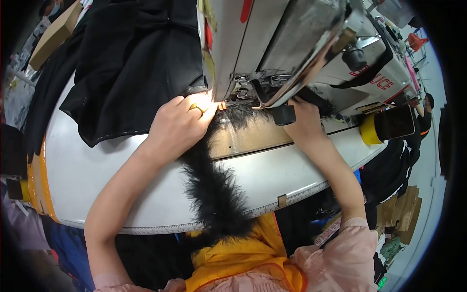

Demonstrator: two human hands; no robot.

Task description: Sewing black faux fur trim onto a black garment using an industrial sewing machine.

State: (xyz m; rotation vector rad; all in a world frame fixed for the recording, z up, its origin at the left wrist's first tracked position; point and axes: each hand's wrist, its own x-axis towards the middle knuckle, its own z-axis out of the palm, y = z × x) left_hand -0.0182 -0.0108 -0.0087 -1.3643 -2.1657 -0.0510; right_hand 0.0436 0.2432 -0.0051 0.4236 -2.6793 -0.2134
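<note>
My left hand (182, 124), with a ring, is closed at the lit needle area of a white sewing machine (226, 44), pinching black feather trim (219, 194) that trails down over the table's front edge. My right hand (304, 121) is at the right of the needle area, partly behind a black knob (283, 114); its fingertips are hidden among dark feathers and machine parts. A strip of feathers lies along the tan plate (243, 141) between my hands.
Black fabric (116, 53) covers the back left of the white table (87, 180). A yellow holder (369, 129) with a dark object stands right. A cardboard box (56, 34) is at upper left; flattened cardboard (404, 216) lies lower right. Another person (425, 109) is at far right.
</note>
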